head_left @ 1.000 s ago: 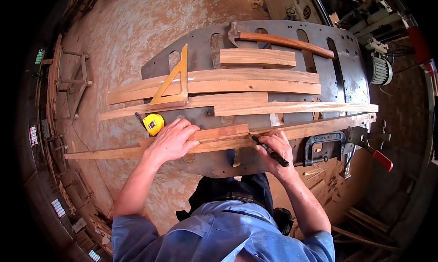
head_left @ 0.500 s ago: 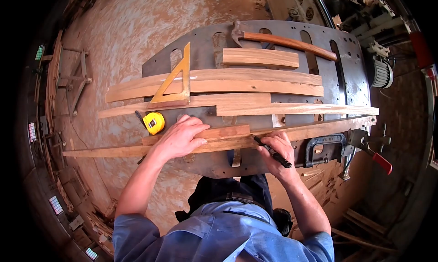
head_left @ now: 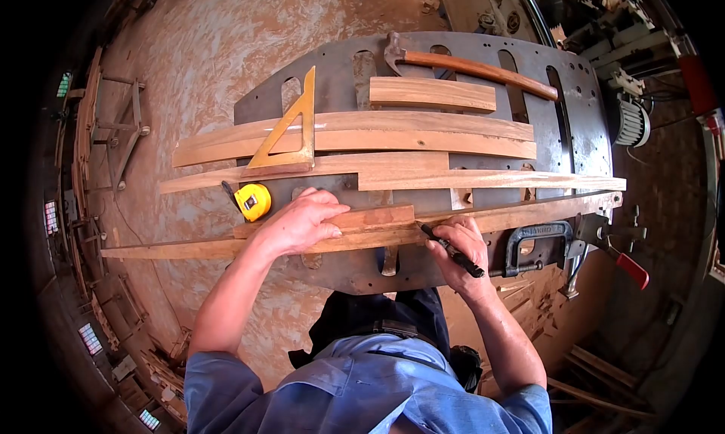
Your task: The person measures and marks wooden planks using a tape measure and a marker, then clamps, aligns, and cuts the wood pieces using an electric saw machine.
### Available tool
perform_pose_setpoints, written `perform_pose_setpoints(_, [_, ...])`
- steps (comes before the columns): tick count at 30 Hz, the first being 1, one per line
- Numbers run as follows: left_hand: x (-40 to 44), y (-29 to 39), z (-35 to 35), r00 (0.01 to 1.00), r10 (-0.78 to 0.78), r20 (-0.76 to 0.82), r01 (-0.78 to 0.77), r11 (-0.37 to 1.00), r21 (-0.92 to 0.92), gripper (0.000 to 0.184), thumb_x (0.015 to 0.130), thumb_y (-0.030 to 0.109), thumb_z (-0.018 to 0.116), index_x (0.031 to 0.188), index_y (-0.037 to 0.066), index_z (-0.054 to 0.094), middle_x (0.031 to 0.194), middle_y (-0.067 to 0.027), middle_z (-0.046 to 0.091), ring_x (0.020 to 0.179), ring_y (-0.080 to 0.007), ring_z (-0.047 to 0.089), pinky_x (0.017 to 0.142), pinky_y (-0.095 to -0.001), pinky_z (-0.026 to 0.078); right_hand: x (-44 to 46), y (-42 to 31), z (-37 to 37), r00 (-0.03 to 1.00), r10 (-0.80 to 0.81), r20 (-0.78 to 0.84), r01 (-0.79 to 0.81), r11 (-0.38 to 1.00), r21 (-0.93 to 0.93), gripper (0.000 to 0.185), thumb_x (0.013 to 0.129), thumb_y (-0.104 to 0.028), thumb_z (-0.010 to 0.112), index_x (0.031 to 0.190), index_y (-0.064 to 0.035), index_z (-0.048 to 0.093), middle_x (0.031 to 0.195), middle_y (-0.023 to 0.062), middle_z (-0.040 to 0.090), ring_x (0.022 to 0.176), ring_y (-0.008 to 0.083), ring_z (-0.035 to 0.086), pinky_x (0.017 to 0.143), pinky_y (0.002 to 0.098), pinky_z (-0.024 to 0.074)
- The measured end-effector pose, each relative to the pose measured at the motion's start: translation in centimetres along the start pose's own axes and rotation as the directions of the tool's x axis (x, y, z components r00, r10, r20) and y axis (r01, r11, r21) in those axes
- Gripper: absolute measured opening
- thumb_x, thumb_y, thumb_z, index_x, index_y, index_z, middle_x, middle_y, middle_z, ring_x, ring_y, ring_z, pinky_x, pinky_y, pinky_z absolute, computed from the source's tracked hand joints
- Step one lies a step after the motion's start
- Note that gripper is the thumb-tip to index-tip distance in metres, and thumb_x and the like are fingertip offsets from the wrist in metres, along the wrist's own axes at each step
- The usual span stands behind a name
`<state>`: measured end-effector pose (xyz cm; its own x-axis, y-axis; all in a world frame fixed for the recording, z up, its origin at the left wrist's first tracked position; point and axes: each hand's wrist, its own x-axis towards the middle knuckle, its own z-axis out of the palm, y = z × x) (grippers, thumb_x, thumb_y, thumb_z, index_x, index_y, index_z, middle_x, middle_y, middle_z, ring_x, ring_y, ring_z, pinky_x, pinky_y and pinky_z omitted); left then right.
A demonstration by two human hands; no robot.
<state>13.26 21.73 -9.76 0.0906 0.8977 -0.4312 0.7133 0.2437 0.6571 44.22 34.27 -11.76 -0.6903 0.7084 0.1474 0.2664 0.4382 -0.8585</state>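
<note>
My left hand (head_left: pixel 300 224) is closed over a short reddish wood piece (head_left: pixel 377 216), pressing it against a long wood strip (head_left: pixel 521 212) that runs across the near side of the metal table. In my right hand (head_left: pixel 462 249) is a black pen (head_left: pixel 457 259), its tip at the right end of the short piece. A yellow tape measure (head_left: pixel 254 201) lies just beyond my left hand. Farther back, a yellow triangular square (head_left: pixel 306 128) rests over several light wood strips (head_left: pixel 423 142).
A hammer (head_left: pixel 476 67) and a short board (head_left: pixel 432 94) lie at the far side of the metal table (head_left: pixel 332 62). A blue clamp (head_left: pixel 538 241) and a red-handled clamp (head_left: pixel 631 269) sit at the near right edge. A motor (head_left: pixel 633 123) is beyond the right end.
The camera view has shifted slightly. My left hand has slid a little to the right along the short piece; the pen tip remains at that piece's right end.
</note>
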Motion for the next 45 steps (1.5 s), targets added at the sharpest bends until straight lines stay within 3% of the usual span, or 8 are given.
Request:
perform_pose_setpoints(32, [0.6,0.5,-0.7,0.995,-0.075,0.06,0.079,0.995,-0.06,0.048,0.079,0.019,0.081,0.124,0.005,0.071,0.114,-0.0142,0.065,0.115,-0.0316,0.058,0.101,-0.0389,0.046,0.0,0.0,0.1,1.0,0.001,-0.016,-0.001,1.0,0.004,0.025,0.074,-0.003,0.082,0.096,-0.0015,0.07,0.085,0.0122,0.068,0.085,0.0314,0.062,0.077,0.0387,0.0515])
perform_pose_setpoints(35, [0.7,0.4,-0.9,0.994,-0.082,0.077,0.087,0.993,-0.076,0.049,0.078,0.02,0.081,0.124,0.005,0.072,0.115,-0.0148,0.065,0.116,-0.0319,0.058,0.101,-0.0391,0.046,-0.3,-0.2,0.0,0.996,0.088,-0.03,-0.086,0.994,0.064,0.022,0.077,-0.004,0.081,0.097,-0.0005,0.07,0.085,0.0119,0.068,0.087,0.0289,0.063,0.077,0.0371,0.0517])
perform_pose_setpoints(38, [0.8,0.2,-0.7,0.997,-0.051,0.058,0.055,0.996,-0.069,0.049,0.078,0.019,0.081,0.123,0.005,0.072,0.113,-0.0153,0.066,0.114,-0.0327,0.058,0.1,-0.0397,0.047,-1.5,-0.9,-1.2,0.93,0.364,0.047,-0.365,0.905,0.219,0.021,0.089,-0.015,0.075,0.102,0.0011,0.07,0.092,0.0118,0.071,0.087,0.02,0.066,0.079,0.0335,0.053])
perform_pose_setpoints(41, [1.1,-0.4,-0.7,0.994,-0.057,0.095,0.066,0.994,-0.09,0.05,0.076,0.018,0.083,0.124,0.006,0.072,0.115,-0.0153,0.066,0.113,-0.0329,0.059,0.098,-0.0387,0.048,-3.4,-2.2,-1.0,0.726,0.66,0.191,-0.647,0.563,0.514,0.028,0.098,-0.027,0.068,0.103,0.0009,0.069,0.087,0.0096,0.07,0.078,0.0146,0.066,0.075,0.0297,0.0532])
perform_pose_setpoints(43, [1.1,-0.4,-0.8,0.994,-0.048,0.093,0.056,0.994,-0.091,0.05,0.076,0.018,0.083,0.123,0.005,0.072,0.113,-0.0158,0.066,0.111,-0.0328,0.06,0.096,-0.0386,0.049,-4.7,-2.1,0.0,0.643,0.727,0.241,-0.734,0.495,0.465,0.038,0.1,-0.037,0.064,0.098,0.0009,0.066,0.074,0.0088,0.068,0.067,0.0148,0.064,0.064,0.0288,0.0522])
perform_pose_setpoints(45, [1.2,-0.3,-0.9,0.995,-0.036,0.096,0.045,0.995,-0.093,0.049,0.076,0.019,0.082,0.123,0.005,0.072,0.111,-0.0161,0.066,0.109,-0.0329,0.061,0.095,-0.039,0.05,-5.3,-2.5,1.1,0.527,0.776,0.346,-0.811,0.337,0.479,0.039,0.1,-0.036,0.064,0.1,0.0026,0.063,0.073,0.0102,0.067,0.062,0.0156,0.062,0.057,0.0294,0.0506])
